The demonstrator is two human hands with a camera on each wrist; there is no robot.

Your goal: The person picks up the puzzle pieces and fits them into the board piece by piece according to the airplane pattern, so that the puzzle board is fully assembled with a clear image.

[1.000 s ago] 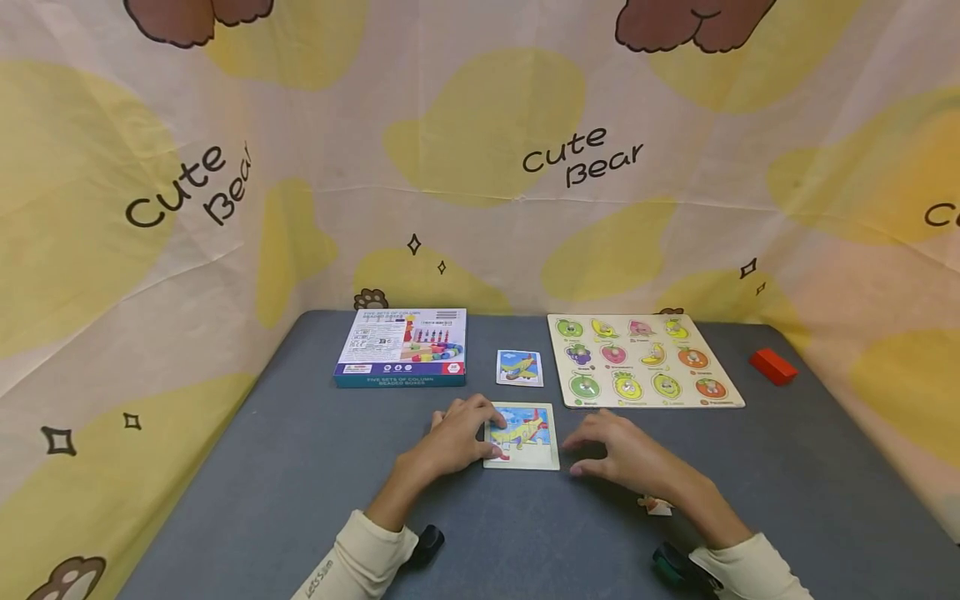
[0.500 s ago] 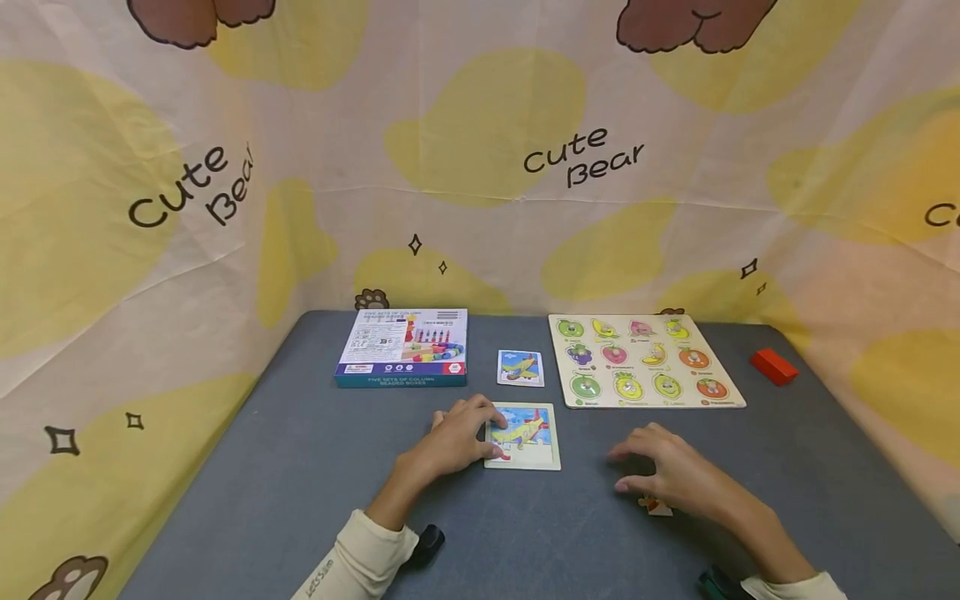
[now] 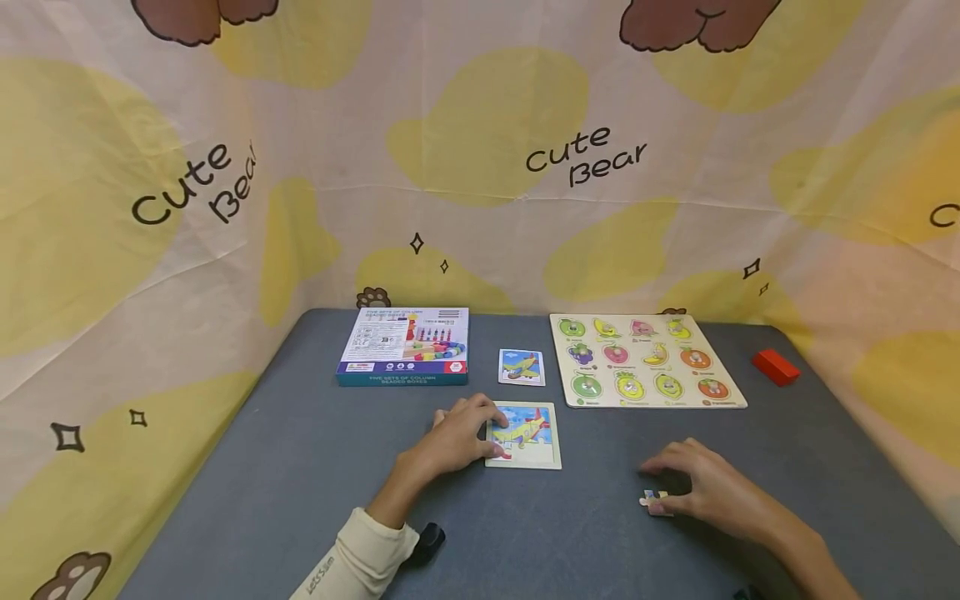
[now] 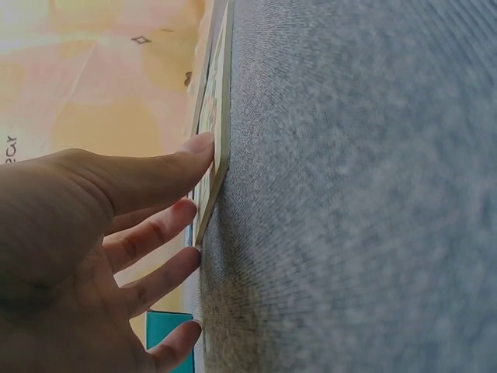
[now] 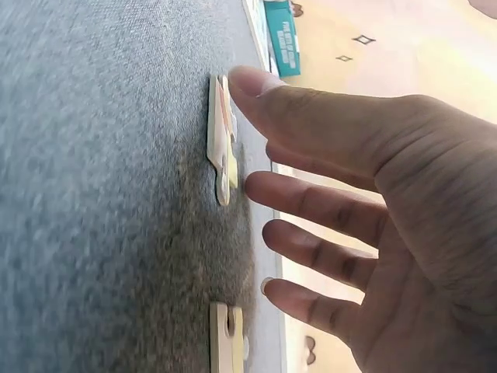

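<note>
A small square jigsaw board [image 3: 540,457] with a yellow airplane picture lies in the middle of the table; white shows along its lower part. My left hand [image 3: 453,437] rests on its left side, thumb and forefinger on the face. In the left wrist view the board's edge [image 4: 210,198] runs by the thumb and fingers. To the right, my right hand [image 3: 705,483] hovers low with spread fingers, thumb at a loose puzzle piece [image 3: 649,497]. The right wrist view has that piece [image 5: 220,140] by the thumb tip and a second puzzle piece [image 5: 225,342] beyond the fingers.
Behind the board lies a small airplane picture card [image 3: 521,367]. A boxed bead set [image 3: 402,347] stands at the back left. A fruit puzzle board [image 3: 645,361] lies at the back right, with a red block [image 3: 776,367] beside it. Printed cloth surrounds the table.
My right hand has moved right and nearer, from beside the jigsaw board to the loose puzzle piece. The left hand has stayed on the board.
</note>
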